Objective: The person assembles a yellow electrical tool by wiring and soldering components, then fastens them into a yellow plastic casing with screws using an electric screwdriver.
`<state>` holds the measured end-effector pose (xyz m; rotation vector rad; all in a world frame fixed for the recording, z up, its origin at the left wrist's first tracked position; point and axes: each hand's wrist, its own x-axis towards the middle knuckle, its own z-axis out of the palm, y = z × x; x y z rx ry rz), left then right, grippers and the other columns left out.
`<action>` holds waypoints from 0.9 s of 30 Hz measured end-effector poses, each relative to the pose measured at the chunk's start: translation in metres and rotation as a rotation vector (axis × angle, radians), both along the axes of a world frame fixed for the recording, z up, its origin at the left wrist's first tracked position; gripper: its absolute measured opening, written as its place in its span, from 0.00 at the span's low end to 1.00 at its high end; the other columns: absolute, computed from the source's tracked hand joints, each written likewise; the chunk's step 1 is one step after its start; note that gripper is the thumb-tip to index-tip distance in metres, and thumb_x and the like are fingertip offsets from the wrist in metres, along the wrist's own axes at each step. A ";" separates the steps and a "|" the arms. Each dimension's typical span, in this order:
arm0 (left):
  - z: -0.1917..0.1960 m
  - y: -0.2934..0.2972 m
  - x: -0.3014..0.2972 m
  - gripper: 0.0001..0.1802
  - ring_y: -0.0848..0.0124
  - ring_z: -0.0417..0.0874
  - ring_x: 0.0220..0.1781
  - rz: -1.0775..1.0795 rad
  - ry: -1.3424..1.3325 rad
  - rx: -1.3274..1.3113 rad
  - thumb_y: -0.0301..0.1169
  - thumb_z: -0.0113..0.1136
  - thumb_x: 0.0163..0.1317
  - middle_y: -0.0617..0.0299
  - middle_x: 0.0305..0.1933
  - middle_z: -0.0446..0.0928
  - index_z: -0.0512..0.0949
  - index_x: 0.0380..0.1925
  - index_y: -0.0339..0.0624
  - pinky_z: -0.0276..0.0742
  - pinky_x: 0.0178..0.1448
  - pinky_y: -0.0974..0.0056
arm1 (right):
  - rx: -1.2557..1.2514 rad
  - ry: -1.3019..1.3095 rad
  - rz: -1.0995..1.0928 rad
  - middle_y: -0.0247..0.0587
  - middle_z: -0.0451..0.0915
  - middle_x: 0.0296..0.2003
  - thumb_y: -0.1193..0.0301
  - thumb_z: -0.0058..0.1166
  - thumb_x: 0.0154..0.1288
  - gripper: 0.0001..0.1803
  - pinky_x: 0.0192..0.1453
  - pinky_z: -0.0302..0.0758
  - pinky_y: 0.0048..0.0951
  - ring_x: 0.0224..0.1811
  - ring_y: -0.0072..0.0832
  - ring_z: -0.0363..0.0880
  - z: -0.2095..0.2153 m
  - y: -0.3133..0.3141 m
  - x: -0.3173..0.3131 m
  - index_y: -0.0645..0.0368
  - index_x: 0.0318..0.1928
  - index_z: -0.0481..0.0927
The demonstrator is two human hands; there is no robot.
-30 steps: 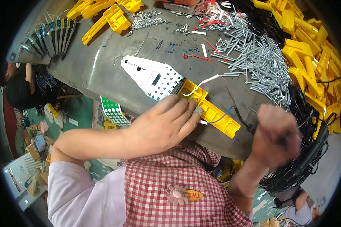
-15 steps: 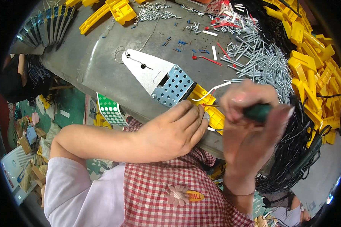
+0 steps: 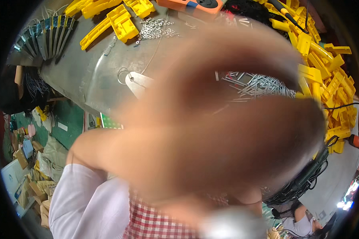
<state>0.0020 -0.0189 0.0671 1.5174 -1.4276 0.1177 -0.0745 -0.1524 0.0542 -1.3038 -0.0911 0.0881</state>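
My left hand (image 3: pixel 235 139) is raised close to the view, large and badly blurred, with its fingers spread. Screws show through the gap between them, and nothing is visible in its grip. A silvery blur (image 3: pixel 232 224) sits at the hand's lower end, too smeared to make out. Behind it, only the tapered end of the pale metal plate (image 3: pixel 137 82) is uncovered, with a thin wire looped by its hole. A piece of my right forearm (image 3: pixel 248 195) shows low down; my right hand is hidden, so what it holds cannot be seen.
Long steel screws (image 3: pixel 263 85) lie heaped on the grey table (image 3: pixel 73 73). Yellow plastic parts (image 3: pixel 339 93) are piled at the right, above black cables (image 3: pixel 295 191). Small metal nuts (image 3: pixel 153 30), yellow housings (image 3: pixel 123 24) and an orange device (image 3: pixel 201 7) sit at the far side.
My left hand has left the yellow part and come up close to the view, its fingers spreading. It now hides the perforated metal piece, the yellow part and my right hand.
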 end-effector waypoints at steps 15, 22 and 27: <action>-0.013 -0.024 0.012 0.48 0.52 0.72 0.48 0.160 0.228 -0.015 0.59 0.70 0.39 0.44 0.44 0.69 0.66 0.51 0.33 0.69 0.52 0.53 | -0.555 -0.642 -0.667 0.46 0.73 0.39 0.56 0.49 0.60 0.21 0.50 0.68 0.33 0.44 0.39 0.72 -0.026 -0.036 -0.029 0.62 0.44 0.71; -0.030 -0.023 -0.024 0.34 0.58 0.76 0.30 0.174 0.027 0.504 0.29 0.70 0.44 0.53 0.31 0.73 0.66 0.52 0.36 0.73 0.33 0.60 | -1.571 0.317 -0.125 0.48 0.68 0.53 0.69 0.65 0.45 0.31 0.60 0.62 0.40 0.57 0.43 0.64 -0.005 -0.100 -0.088 0.61 0.52 0.69; -0.034 -0.010 -0.030 0.38 0.62 0.78 0.28 0.166 0.137 0.532 0.25 0.68 0.45 0.56 0.27 0.74 0.63 0.57 0.33 0.74 0.29 0.63 | -1.173 0.070 -0.467 0.42 0.77 0.39 0.74 0.64 0.46 0.18 0.46 0.72 0.36 0.42 0.40 0.75 -0.022 -0.069 -0.122 0.60 0.41 0.77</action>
